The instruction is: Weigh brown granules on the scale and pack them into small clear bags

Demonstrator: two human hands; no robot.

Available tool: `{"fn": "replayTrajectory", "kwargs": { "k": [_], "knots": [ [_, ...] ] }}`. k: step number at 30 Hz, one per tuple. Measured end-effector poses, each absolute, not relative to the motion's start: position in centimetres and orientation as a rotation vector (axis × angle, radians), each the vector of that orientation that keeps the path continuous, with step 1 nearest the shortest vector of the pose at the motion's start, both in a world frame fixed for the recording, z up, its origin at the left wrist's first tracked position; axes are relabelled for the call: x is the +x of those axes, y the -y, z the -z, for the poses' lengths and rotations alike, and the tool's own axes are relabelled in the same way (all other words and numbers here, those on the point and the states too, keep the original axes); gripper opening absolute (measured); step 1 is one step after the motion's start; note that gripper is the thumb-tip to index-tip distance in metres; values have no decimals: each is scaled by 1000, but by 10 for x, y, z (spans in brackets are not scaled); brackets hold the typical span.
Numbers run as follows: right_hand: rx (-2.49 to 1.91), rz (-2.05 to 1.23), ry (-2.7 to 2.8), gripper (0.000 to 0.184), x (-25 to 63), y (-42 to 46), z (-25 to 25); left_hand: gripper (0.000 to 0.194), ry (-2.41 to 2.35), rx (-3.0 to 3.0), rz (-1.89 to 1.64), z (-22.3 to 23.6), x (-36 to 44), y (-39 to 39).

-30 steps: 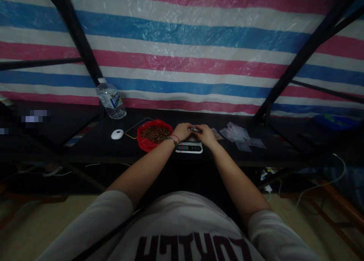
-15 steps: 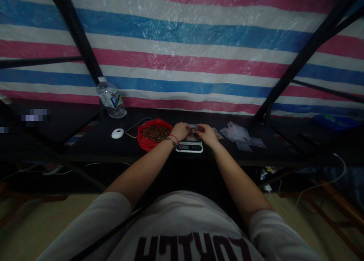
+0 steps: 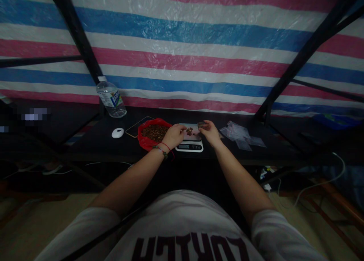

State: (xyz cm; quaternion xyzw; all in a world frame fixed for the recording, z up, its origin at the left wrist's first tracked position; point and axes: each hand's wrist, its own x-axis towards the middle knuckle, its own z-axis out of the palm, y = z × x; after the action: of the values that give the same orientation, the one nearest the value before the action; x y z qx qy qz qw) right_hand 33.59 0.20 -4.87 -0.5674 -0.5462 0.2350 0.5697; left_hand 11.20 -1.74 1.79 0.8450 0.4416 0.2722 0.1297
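A white digital scale (image 3: 189, 147) stands in front of me, with a few brown dried pieces (image 3: 189, 131) on its platform. My left hand (image 3: 174, 135) is over the scale's left edge, fingers loosely bent and apart beside those pieces, with nothing seen in them. In my right hand (image 3: 211, 134), at the scale's right side, fingers and thumb pinch a small see-through holder with brown bits (image 3: 202, 126); whether it is a bag or a cup I cannot tell. Left of the scale, an open red plastic bag (image 3: 144, 142) is full of brown bits, partly behind my left hand.
Several clear zip bags (image 3: 237, 134) lie right of the scale on the black table (image 3: 96, 149). A white mouse-shaped object (image 3: 117, 133) and a large plastic bottle (image 3: 111, 99) stand to the left. Dark metal posts and a striped plastic sheet (image 3: 182, 63) rise behind.
My hands have moved apart over the scale, the left one left and toward me. The brown pieces on the platform now show, and the holder in my right hand is lifted to the right.
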Motion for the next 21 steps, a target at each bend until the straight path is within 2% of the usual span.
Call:
{"fn": "replayTrajectory", "kwargs": {
  "k": [2,5,10,15,21],
  "knots": [
    [-1349,-525,1282,57,341,-1,49,33,-1250,2516,-729,-17,113,36],
    [-1364,-515,1297,53,347,1,49,36,-1168,2666,-445,-10,120,72],
    [-1387,-501,1298,51,354,3,55,60,-1162,2802,-123,7,139,111],
    [-1368,-506,1294,52,356,10,56,66,-1216,2783,-62,10,152,110],
    [-1391,-530,1291,52,355,16,50,62,-1227,2804,-62,7,156,106]
  ]
}}
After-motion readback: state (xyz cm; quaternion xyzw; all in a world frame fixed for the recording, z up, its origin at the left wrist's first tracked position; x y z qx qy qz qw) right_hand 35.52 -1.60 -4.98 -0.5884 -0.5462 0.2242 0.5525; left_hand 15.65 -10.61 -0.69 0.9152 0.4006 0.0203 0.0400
